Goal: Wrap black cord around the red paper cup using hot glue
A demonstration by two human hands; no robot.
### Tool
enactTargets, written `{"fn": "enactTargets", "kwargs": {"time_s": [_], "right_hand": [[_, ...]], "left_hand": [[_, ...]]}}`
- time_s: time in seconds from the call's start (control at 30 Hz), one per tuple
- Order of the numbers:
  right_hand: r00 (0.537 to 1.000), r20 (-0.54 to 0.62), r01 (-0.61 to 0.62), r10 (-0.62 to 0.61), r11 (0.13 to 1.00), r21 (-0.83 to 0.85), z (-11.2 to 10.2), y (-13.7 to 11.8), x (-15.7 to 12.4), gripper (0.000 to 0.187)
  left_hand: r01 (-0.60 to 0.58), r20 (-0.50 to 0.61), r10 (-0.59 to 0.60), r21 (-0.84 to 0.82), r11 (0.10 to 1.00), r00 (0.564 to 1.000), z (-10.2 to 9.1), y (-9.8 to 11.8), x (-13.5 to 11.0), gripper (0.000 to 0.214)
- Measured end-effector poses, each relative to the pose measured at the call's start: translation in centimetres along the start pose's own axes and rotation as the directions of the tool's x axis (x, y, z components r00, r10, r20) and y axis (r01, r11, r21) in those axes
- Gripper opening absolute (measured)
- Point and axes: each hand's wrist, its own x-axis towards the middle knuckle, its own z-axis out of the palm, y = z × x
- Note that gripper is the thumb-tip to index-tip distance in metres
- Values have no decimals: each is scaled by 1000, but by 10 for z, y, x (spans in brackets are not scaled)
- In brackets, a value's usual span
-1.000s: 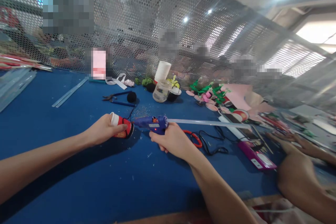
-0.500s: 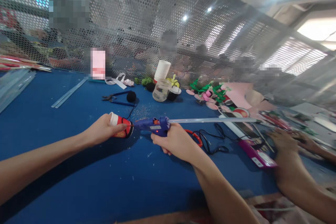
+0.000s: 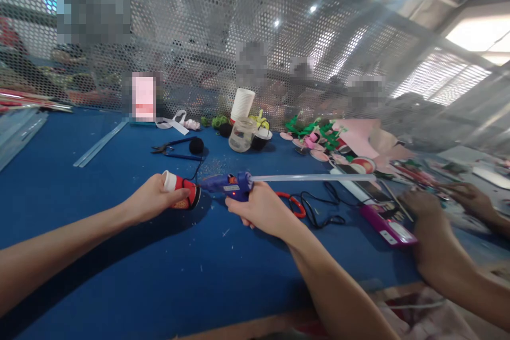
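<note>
My left hand (image 3: 153, 197) is closed around a red paper cup (image 3: 186, 196) with a white end, tilted on its side over the blue table. Dark yarn is wrapped near the cup's dark rim and runs up to a black yarn ball (image 3: 196, 145). In my right hand (image 3: 258, 207) is a blue hot glue gun (image 3: 229, 186) with a small red light lit. Its nozzle meets the cup's side near my left thumb; whether it touches, I cannot tell. A long clear glue stick (image 3: 311, 177) sticks out of the gun's back.
Pliers (image 3: 173, 150) lie beyond the cup. A clear plastic jar (image 3: 241, 135) and stacked white cups (image 3: 242, 104) stand near the mesh screen. A black cord (image 3: 314, 212) and a purple power strip (image 3: 386, 227) lie to the right, beside a co-worker's hands (image 3: 424, 204).
The view has shifted slightly. Both my hands keep their holds on the cup and glue gun, with the nozzle still at the cup's side. The co-worker's hands have moved a little.
</note>
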Motion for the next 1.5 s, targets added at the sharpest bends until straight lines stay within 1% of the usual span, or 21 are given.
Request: {"fn": "enactTargets", "kwargs": {"time_s": [0.2, 0.5, 0.7, 0.9, 1.17, 1.37, 1.5], "right_hand": [[1000, 1, 6, -6, 1000, 3, 2, -1, 1, 20], [1000, -11, -6, 6, 998, -70, -1, -8, -9, 20], [1000, 2, 22, -22, 998, -56, 0, -4, -11, 23], [999, -14, 41, -42, 995, -92, 3, 1, -12, 22], [997, -3, 79, -80, 993, -85, 5, 3, -14, 23], [999, 22, 34, -33, 997, -62, 6, 0, -13, 22], [999, 37, -23, 23, 1000, 6, 2, -2, -13, 21]], "left_hand": [[6, 5, -5, -16, 1000, 1000, 0, 1, 1, 33], [13, 13, -11, -87, 996, 1000, 0, 1, 2, 33], [65, -19, -68, -136, 989, 998, 1, 2, 3, 34], [77, -18, -82, -203, 976, 996, 2, -2, 5, 29], [103, -33, -117, -282, 954, 993, 2, -6, 7, 24], [129, -18, -143, -321, 938, 990, 2, -4, 7, 21], [129, -29, -149, -351, 927, 988, 2, -2, 6, 22]]}}
